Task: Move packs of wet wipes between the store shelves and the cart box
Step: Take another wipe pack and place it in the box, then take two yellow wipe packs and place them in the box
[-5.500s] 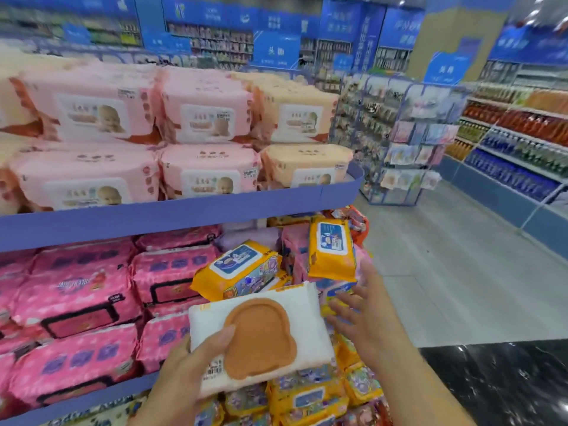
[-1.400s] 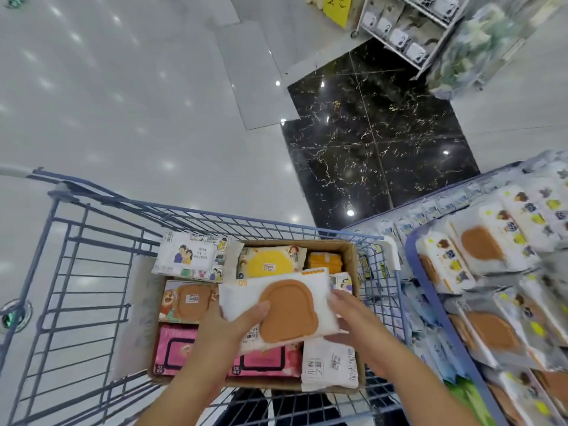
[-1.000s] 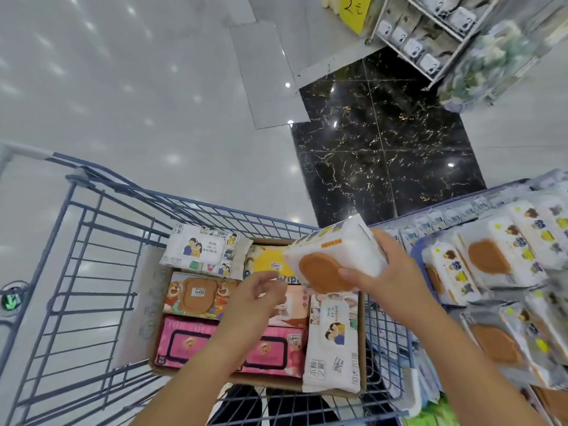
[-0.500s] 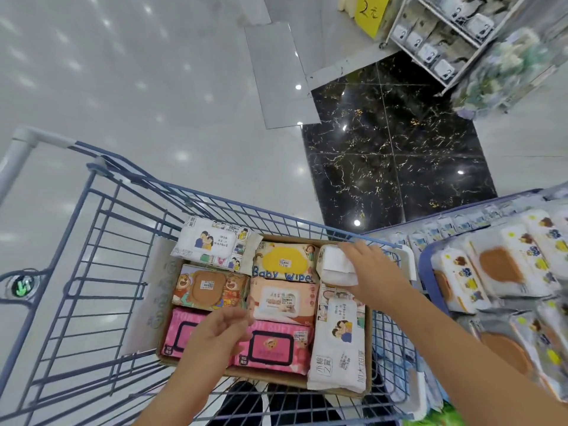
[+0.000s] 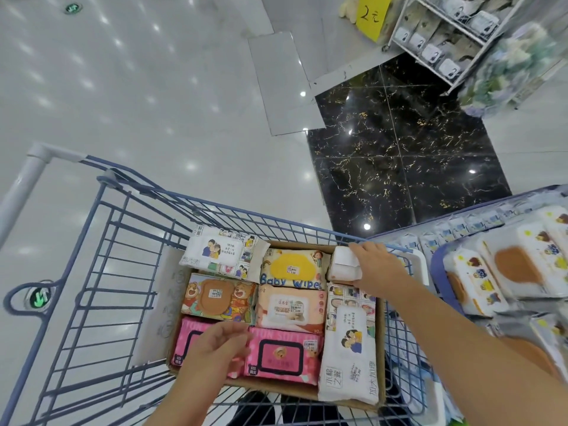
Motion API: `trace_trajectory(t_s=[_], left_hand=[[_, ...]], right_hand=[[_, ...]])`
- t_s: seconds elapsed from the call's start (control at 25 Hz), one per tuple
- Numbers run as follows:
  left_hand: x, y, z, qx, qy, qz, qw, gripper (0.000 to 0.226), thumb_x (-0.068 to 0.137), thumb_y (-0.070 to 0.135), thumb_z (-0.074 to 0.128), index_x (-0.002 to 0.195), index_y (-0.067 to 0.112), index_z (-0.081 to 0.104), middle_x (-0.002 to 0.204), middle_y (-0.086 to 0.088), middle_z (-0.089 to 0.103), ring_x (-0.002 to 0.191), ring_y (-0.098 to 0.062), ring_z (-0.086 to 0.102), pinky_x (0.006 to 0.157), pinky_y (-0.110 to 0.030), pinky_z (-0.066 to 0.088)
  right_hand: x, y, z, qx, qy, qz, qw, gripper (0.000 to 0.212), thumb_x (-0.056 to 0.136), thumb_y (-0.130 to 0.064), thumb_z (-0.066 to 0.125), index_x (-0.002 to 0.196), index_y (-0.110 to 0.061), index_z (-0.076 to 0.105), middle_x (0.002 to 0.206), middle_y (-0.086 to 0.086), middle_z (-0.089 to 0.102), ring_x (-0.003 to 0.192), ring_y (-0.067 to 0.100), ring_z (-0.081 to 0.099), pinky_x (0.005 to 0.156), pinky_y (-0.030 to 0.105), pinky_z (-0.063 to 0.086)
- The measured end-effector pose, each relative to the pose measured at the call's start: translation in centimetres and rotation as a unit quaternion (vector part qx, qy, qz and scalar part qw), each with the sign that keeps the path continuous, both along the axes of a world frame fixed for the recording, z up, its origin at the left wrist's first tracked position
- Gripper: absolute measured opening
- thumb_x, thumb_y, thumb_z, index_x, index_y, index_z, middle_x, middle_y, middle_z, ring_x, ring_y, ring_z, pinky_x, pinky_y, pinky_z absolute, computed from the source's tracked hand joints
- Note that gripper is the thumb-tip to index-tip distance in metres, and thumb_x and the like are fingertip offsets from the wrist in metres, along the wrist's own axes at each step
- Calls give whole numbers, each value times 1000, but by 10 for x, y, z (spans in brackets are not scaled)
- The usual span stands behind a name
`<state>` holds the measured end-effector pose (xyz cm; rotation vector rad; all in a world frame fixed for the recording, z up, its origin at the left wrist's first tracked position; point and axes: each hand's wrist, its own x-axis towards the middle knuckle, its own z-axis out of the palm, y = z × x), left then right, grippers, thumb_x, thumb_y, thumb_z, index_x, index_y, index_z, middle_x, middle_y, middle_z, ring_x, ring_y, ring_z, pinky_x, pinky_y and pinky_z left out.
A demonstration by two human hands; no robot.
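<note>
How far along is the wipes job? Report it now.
Done: the cart box already holds rows of packs, the Baby Wipes pack among them. In hand: the right hand grips a white pack at the box's far right corner; the left hand is open over a pink pack. Left: letting go; the shelf holds more packs.

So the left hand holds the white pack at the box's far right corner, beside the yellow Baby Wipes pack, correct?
No, it is the right hand that holds the white pack there, beside the yellow Baby Wipes pack; the head view shows it. The left hand is over a pink pack.
</note>
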<state>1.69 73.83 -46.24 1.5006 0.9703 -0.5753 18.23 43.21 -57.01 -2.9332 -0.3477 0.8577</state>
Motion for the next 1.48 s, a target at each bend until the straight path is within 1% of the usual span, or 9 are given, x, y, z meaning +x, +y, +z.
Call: trace_trajectory(t_s=[0.2, 0.44, 0.56, 0.64, 0.8, 0.92, 1.08, 1.32, 1.48], left_hand=[[15, -13, 22, 9, -47, -99, 994, 12, 97, 24, 66, 109, 25, 70, 110, 4, 75, 101, -14, 70, 84, -27, 54], [23, -19, 48, 8, -124, -241, 962, 27, 100, 40, 60, 125, 32, 62, 125, 12, 62, 120, -13, 57, 102, -36, 44], [17, -29, 56, -38, -124, -338, 932, 14, 98, 48, 58, 112, 45, 59, 124, 18, 60, 123, -14, 56, 113, -46, 42], [9, -49, 60, -55, -135, -387, 910, 8, 99, 49, 56, 106, 46, 58, 124, 19, 58, 124, -14, 55, 115, -47, 39], [-30, -115, 82, -79, -154, -488, 856, 24, 93, 54, 61, 112, 39, 65, 130, 11, 61, 120, -12, 58, 112, -49, 42], [-80, -176, 105, -84, -176, -560, 805, 43, 87, 60, 62, 123, 36, 61, 134, 8, 59, 127, -17, 56, 112, -47, 42], [-175, -274, 123, -110, -182, -630, 747, 27, 97, 54, 57, 119, 37, 59, 139, 5, 56, 129, -20, 53, 113, -49, 40], [-368, -429, 133, -134, -183, -729, 646, 44, 98, 61, 51, 130, 32, 58, 145, 6, 52, 138, -22, 47, 114, -48, 37], [-478, -507, 161, -165, -209, -765, 587, 34, 100, 54, 53, 127, 34, 58, 144, 7, 53, 137, -20, 48, 114, -49, 38]], right_hand=[[-51, 10, 32, 181, -13, -231, 956, 66, 90, -36, 68, 147, -15, 42, 145, 6, 45, 131, 24, 43, 109, 39, 40], [-144, 53, 99, 400, 21, -511, 760, 48, 100, -45, 54, 143, -29, 45, 137, -5, 50, 116, 16, 53, 76, 30, 50], [-199, 63, 125, 453, 10, -607, 653, 48, 99, -51, 52, 142, -32, 44, 128, -4, 53, 120, 21, 56, 101, 46, 50], [-235, 58, 139, 488, -17, -652, 580, 42, 98, -51, 55, 135, -33, 48, 134, -4, 52, 120, 19, 56, 108, 43, 46], [-325, 25, 171, 496, -102, -699, 506, 51, 91, -62, 57, 135, -37, 52, 140, -10, 52, 127, 16, 54, 110, 47, 44], [-405, -8, 195, 499, -189, -715, 452, 37, 94, -57, 56, 127, -41, 53, 142, -9, 54, 127, 14, 54, 111, 45, 44], [-531, -57, 219, 478, -260, -744, 387, 39, 98, -55, 50, 134, -40, 48, 147, -9, 48, 135, 14, 47, 115, 42, 39], [-743, -149, 235, 437, -341, -773, 307, 50, 96, -63, 45, 141, -39, 44, 150, -10, 45, 138, 15, 44, 116, 42, 37], [-866, -204, 256, 408, -388, -785, 258, 60, 95, -67, 45, 146, -37, 42, 151, -11, 44, 138, 17, 44, 113, 44, 39]])
